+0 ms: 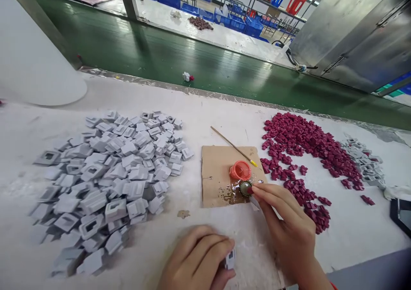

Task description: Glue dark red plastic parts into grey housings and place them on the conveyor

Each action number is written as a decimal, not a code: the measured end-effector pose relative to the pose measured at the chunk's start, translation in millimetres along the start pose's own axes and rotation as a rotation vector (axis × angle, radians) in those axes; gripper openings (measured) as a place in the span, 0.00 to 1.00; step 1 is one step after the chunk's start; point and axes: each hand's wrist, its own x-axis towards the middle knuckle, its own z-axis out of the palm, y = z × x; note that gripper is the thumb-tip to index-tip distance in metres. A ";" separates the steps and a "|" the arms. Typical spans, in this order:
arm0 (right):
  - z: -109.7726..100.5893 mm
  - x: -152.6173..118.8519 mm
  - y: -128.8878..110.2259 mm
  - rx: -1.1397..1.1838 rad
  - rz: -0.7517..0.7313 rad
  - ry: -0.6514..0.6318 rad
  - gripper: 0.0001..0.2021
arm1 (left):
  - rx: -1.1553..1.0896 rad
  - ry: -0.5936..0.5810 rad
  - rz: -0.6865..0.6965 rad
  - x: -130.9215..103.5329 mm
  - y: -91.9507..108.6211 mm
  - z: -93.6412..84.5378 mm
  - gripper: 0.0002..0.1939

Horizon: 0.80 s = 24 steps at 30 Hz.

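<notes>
My left hand (201, 260) is closed around a small grey plastic part (230, 260), whose end with a square opening shows at the fingertips. Between thumb and fingers my right hand (284, 225) pinches a small dark-red plastic piece (250, 190), mostly hidden by the fingertips. It is at the edge of a small round cap (244, 188) that seems to hold liquid. Beside the cap stands a red-orange cup (240, 170). Both rest on a piece of cardboard (213, 163) wet with shiny spills. A thin stick (229, 142) with a yellow tip lies across the cardboard's far edge.
Grey parts (128, 170) are heaped at left, dark-red pieces (305, 140) at right, with more grey parts (364, 159) beyond. A green conveyor belt (154, 54) crosses behind, carrying a grey-and-red piece (187, 76). A white cylinder (38, 54) stands at far left.
</notes>
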 end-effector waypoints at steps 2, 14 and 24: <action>0.8 -0.3 -0.1 0.000 -0.002 -0.011 0.16 | -0.023 -0.008 -0.012 -0.1 1.3 0.2 0.09; 1.3 1.3 -0.5 -0.001 0.002 -0.015 0.16 | -0.055 -0.021 -0.045 -2.2 3.8 0.4 0.10; -27.3 -32.0 -32.1 0.193 0.034 -0.083 0.14 | -0.098 -0.002 -0.110 -2.8 7.9 1.6 0.07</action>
